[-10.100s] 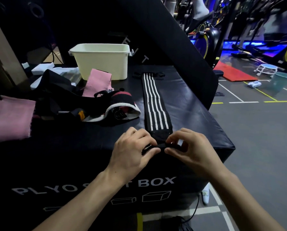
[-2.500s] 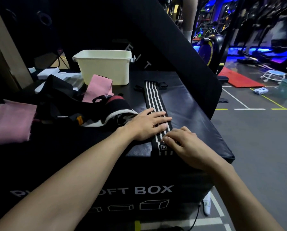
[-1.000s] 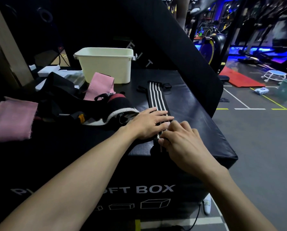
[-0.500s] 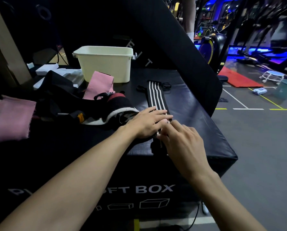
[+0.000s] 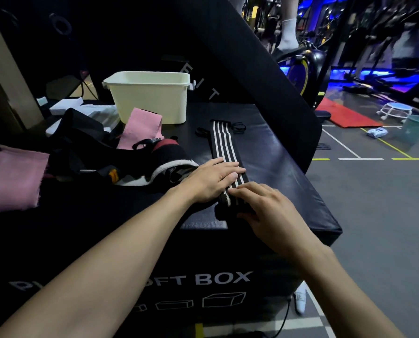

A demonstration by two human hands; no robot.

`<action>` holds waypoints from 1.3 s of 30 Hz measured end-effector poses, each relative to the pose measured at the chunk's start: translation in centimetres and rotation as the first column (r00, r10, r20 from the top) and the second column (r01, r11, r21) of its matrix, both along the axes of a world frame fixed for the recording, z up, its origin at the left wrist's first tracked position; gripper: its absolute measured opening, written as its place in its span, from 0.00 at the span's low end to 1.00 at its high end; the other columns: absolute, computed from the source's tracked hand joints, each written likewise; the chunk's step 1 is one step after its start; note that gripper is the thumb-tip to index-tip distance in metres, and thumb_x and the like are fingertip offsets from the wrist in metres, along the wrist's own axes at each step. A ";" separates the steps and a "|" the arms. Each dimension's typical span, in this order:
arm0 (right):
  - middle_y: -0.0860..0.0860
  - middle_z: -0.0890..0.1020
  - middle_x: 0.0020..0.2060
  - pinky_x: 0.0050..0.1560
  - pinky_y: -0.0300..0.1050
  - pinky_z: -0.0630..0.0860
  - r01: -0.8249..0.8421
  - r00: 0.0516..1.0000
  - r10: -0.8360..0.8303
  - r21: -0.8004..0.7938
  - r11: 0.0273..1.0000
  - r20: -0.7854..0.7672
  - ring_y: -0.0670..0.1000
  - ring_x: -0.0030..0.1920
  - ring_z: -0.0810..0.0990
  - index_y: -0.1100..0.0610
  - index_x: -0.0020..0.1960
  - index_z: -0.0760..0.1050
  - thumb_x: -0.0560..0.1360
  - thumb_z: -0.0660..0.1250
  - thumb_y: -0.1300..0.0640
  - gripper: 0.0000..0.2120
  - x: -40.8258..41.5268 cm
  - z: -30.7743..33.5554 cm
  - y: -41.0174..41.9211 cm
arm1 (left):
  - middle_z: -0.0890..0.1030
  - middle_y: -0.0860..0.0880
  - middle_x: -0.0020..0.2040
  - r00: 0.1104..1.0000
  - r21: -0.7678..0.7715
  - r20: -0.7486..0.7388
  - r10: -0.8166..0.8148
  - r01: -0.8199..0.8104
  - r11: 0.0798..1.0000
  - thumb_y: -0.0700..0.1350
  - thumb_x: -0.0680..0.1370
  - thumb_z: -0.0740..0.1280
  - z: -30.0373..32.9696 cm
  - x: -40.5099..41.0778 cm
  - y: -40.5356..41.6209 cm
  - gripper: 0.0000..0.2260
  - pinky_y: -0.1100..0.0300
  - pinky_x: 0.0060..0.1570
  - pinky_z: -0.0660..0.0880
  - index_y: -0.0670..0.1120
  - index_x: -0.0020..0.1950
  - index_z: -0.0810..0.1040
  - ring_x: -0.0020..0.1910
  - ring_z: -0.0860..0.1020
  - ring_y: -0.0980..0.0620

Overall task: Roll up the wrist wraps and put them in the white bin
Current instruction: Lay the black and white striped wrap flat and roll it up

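Note:
A long black wrist wrap with white stripes lies stretched out on top of the black plyo soft box, running away from me. Its near end is turned up into a small roll. My left hand lies flat with straight fingers across the wrap, just beyond the roll. Over the roll sits my right hand, fingertips on top and thumb at its near side, gripping it. The white bin stands at the far left of the box top; what is inside it is hidden.
A heap of other wraps lies left of my hands: a black, red and white one, a pink one leaning near the bin, another pink one at the far left. A slanted black pad rises behind. The box edge drops to the gym floor on the right.
My right hand has moved forward along the wrap, turning its near end over into a thicker roll. My left hand stays pressed flat on the wrap.

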State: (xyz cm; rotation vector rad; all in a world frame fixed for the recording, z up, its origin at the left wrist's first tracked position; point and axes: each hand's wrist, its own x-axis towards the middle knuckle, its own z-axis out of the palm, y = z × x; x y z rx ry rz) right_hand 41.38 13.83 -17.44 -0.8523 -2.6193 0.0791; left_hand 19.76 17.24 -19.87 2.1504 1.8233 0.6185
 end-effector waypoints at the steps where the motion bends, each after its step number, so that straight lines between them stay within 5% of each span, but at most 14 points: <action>1: 0.47 0.82 0.58 0.54 0.52 0.78 -0.011 1.000 0.011 0.022 1.000 0.013 0.55 0.55 0.81 0.51 0.66 0.78 0.69 0.77 0.58 0.25 0.0 -0.2 0.2 | 0.67 0.58 0.79 1.000 0.004 -0.001 -0.001 0.001 1.000 0.54 0.87 0.55 0.0 0.0 0.0 0.18 0.54 0.80 0.52 0.59 0.77 0.71 0.81 0.56 0.50; 8: 0.48 0.83 0.56 0.55 0.53 0.75 -0.054 0.995 0.047 0.082 0.995 0.086 0.56 0.55 0.81 0.51 0.64 0.77 0.72 0.74 0.55 0.21 0.2 0.3 0.4 | 0.67 0.59 0.79 0.998 0.006 -0.057 -0.027 0.027 1.000 0.54 0.87 0.55 0.5 0.3 -0.4 0.17 0.68 0.73 0.47 0.61 0.76 0.71 0.79 0.57 0.54; 13: 0.46 0.80 0.59 0.58 0.53 0.70 -0.089 0.989 0.083 0.038 0.995 0.124 0.53 0.59 0.76 0.48 0.68 0.73 0.78 0.68 0.51 0.19 0.9 1.0 -0.4 | 0.68 0.65 0.76 0.980 0.000 -0.193 -0.053 0.054 0.999 0.61 0.85 0.54 0.9 0.5 -0.6 0.17 0.49 0.76 0.61 0.68 0.73 0.71 0.72 0.63 0.52; 18: 0.44 0.80 0.58 0.59 0.51 0.69 -0.119 0.986 0.126 -0.074 0.990 0.108 0.51 0.60 0.76 0.45 0.68 0.73 0.79 0.68 0.51 0.18 1.8 1.5 -1.2 | 0.71 0.61 0.69 0.909 0.031 -0.410 -0.079 0.100 0.994 0.63 0.84 0.51 2.0 1.8 -0.4 0.17 0.47 0.65 0.68 0.70 0.71 0.70 0.58 0.64 0.52; 28: 0.46 0.65 0.67 0.65 0.50 0.65 -0.053 0.992 0.057 -0.037 0.998 0.111 0.52 0.64 0.64 0.49 0.73 0.66 0.84 0.56 0.48 0.18 1.6 0.4 -2.2 | 0.69 0.59 0.64 0.978 0.052 -0.208 -0.015 0.027 0.998 0.57 0.84 0.57 1.3 2.1 1.2 0.11 0.45 0.69 0.58 0.67 0.63 0.75 0.60 0.61 0.54; 34: 0.46 0.75 0.54 0.56 0.50 0.76 -0.027 0.986 0.016 0.060 0.998 0.169 0.52 0.53 0.74 0.51 0.69 0.72 0.68 0.76 0.49 0.31 1.8 -0.1 -1.9 | 0.72 0.62 0.64 0.997 0.082 -0.076 0.010 -0.004 0.997 0.58 0.83 0.62 0.9 1.0 2.0 0.12 0.48 0.71 0.63 0.67 0.66 0.78 0.65 0.65 0.54; 39: 0.43 0.79 0.51 0.56 0.48 0.74 -0.053 0.992 0.043 0.083 0.995 0.116 0.49 0.52 0.80 0.50 0.69 0.70 0.70 0.75 0.49 0.30 2.0 0.3 -1.5 | 0.76 0.59 0.65 0.999 0.131 -0.016 0.040 -0.037 0.991 0.59 0.81 0.66 0.3 0.8 2.3 0.15 0.48 0.70 0.67 0.60 0.66 0.79 0.64 0.68 0.54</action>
